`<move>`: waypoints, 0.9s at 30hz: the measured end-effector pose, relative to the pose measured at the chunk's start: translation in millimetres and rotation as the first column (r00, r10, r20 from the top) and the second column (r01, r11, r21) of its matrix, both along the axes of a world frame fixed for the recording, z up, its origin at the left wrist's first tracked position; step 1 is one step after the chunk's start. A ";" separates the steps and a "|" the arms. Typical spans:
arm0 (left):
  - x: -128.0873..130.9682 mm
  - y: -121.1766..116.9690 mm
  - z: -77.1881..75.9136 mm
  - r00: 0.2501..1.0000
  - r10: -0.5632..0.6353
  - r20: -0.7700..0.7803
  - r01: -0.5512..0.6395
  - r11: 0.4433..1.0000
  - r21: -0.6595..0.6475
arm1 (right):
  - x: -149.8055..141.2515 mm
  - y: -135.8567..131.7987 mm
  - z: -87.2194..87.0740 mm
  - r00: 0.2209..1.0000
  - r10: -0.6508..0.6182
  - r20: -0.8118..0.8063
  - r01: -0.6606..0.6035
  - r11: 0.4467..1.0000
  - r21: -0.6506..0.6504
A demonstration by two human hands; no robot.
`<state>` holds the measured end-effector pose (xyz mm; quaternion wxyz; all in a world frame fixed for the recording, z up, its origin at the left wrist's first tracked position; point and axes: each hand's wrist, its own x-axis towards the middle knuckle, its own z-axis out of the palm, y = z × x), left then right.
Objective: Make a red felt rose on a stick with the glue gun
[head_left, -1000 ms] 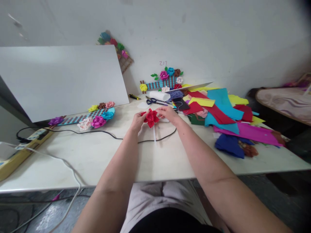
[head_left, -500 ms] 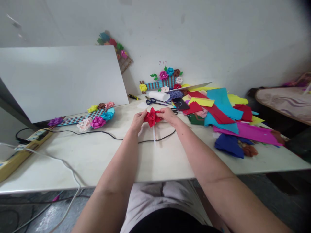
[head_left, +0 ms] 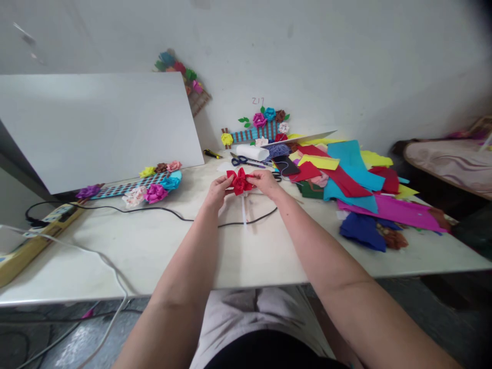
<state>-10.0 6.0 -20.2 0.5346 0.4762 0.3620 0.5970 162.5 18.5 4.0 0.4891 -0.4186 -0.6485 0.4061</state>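
Between my two hands is a red paper flower (head_left: 240,182) with several spread petals, held a little above the table. My left hand (head_left: 220,190) pinches its left petals. With thumb and fingers, my right hand (head_left: 264,183) grips the petals on the right side. Below the flower a thin whitish strip (head_left: 244,212) runs down; I cannot make out whether it is attached. Blue-handled scissors (head_left: 242,161) lie just beyond the flower, beside a white roll (head_left: 252,152). Part of a second, dark-handled pair of scissors (head_left: 277,177) shows past my right hand.
Coloured paper sheets (head_left: 346,169) are heaped at the right. A flower-decorated lattice (head_left: 130,185) lies at the left, before a white board (head_left: 100,128). A black cable (head_left: 177,215) crosses the table from a power strip (head_left: 38,241). A yellow cutter (head_left: 212,154) lies behind.
The red flower has turned slightly in my fingers, and its petals sit differently, with one lifted at the upper left. Both hands stay in nearly the same place.
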 end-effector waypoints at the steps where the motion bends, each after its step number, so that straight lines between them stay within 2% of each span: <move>1: 0.2 0.0 0.3 1.000 0.011 0.000 -0.011 1.000 0.004 | 0.6 -0.1 -0.1 1.000 0.003 0.009 -0.003 1.000 -0.002; 7: 2.3 -1.7 4.6 0.998 0.035 -0.058 -0.036 0.999 -0.007 | 5.9 -4.2 2.9 0.994 0.087 -0.063 -0.091 0.993 -0.072; 11: 3.1 -0.6 4.1 0.991 0.021 -0.130 -0.017 0.999 0.028 | 6.9 -6.2 4.7 0.993 0.113 -0.043 -0.113 0.994 -0.003; 17: 3.9 1.4 1.0 0.981 0.027 -0.190 -0.011 0.996 0.087 | 4.2 -1.8 1.9 0.991 0.050 0.126 -0.054 0.998 0.030; 27: 2.2 -2.2 4.0 0.980 0.066 -0.187 -0.054 0.996 0.070 | -2.9 -5.4 1.6 1.000 -0.011 -0.003 0.011 1.000 0.022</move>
